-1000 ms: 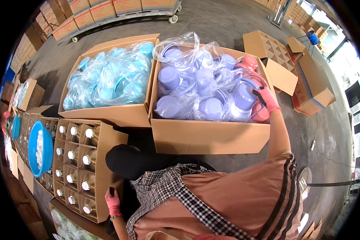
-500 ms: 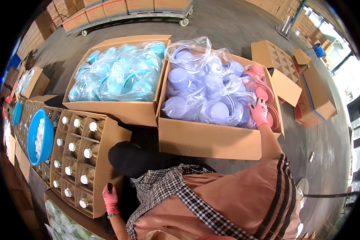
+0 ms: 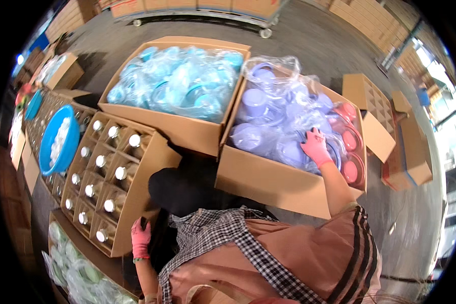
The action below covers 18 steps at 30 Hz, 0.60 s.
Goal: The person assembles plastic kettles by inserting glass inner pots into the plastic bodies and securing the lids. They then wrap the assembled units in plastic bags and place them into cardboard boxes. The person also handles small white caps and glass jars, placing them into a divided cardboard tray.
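My right hand (image 3: 316, 147), in a pink glove with dark fingertips, lies with fingers apart on the bagged lavender plastic pieces (image 3: 255, 101). These are cup-shaped with wide rims and fill most of a cardboard box (image 3: 268, 178). Along that box's right side stand matching red pieces (image 3: 350, 141), just right of the hand. My left hand (image 3: 141, 234), also gloved in pink, is curled beside a divided carton (image 3: 146, 190); a dark patch shows at its fingers, and whatever it holds, if anything, is hidden. White-capped clear bottles (image 3: 121, 173) occupy the carton's compartments.
Turquoise pieces in plastic (image 3: 180, 81) fill another box ahead. A blue basin (image 3: 72, 144) of small white pieces rests at left. Bagged pale green pieces (image 3: 81, 263) sit at lower left. An open divided carton (image 3: 368, 96) stands at right, and a loaded trolley (image 3: 202, 16) at the back.
My right hand has shifted left from beside the red pieces onto the bagged lavender ones. The left hand stays beside the divided carton. The whole view has turned somewhat.
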Each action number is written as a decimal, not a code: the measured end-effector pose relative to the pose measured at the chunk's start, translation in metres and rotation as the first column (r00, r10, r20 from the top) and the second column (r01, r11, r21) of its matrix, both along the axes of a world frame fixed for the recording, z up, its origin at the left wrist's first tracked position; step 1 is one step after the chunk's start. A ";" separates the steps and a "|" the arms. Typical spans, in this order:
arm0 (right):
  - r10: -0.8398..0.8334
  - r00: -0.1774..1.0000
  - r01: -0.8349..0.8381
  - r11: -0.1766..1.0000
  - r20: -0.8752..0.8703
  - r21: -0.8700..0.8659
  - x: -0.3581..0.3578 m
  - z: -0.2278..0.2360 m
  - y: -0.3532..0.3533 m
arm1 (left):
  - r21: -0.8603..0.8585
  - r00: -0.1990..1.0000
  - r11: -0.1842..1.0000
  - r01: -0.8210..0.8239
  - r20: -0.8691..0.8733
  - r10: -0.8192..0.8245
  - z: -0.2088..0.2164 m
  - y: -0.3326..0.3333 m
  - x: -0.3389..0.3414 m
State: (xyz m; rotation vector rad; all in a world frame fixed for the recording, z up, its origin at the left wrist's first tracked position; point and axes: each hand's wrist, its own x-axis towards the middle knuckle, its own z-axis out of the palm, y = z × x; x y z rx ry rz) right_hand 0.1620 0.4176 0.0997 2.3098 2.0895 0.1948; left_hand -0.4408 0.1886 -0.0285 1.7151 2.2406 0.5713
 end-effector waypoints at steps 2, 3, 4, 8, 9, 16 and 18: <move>-0.036 0.985 0.035 0.999 -0.168 -0.007 0.011 -0.018 -0.008 | -0.063 0.998 0.998 0.011 0.065 -0.007 0.017 0.012 0.014; -0.046 0.977 0.049 0.999 -0.207 0.007 0.001 -0.015 -0.016 | -0.040 0.999 0.998 0.038 0.039 -0.036 0.013 0.011 0.010; -0.065 0.968 0.070 0.998 -0.243 0.011 -0.006 -0.014 -0.025 | -0.038 0.999 0.999 0.030 0.044 -0.028 0.021 0.012 0.014; -0.239 0.906 0.204 0.970 -0.348 -0.133 -0.003 -0.017 -0.020 | 0.044 0.999 0.999 0.005 0.033 -0.007 0.032 0.018 0.018; -0.280 0.887 0.252 0.960 -0.366 -0.121 0.004 -0.020 -0.014 | 0.033 0.998 0.999 0.018 0.054 -0.019 0.032 0.021 0.019; -0.026 0.796 0.079 0.995 -0.605 0.061 0.016 -0.012 -0.001 | 0.101 0.987 0.992 0.070 0.135 -0.084 0.049 0.026 0.028; 0.107 0.743 -0.004 0.988 -0.660 0.156 -0.022 0.064 0.005 | 0.104 0.992 0.993 0.057 0.104 -0.068 0.045 0.014 0.021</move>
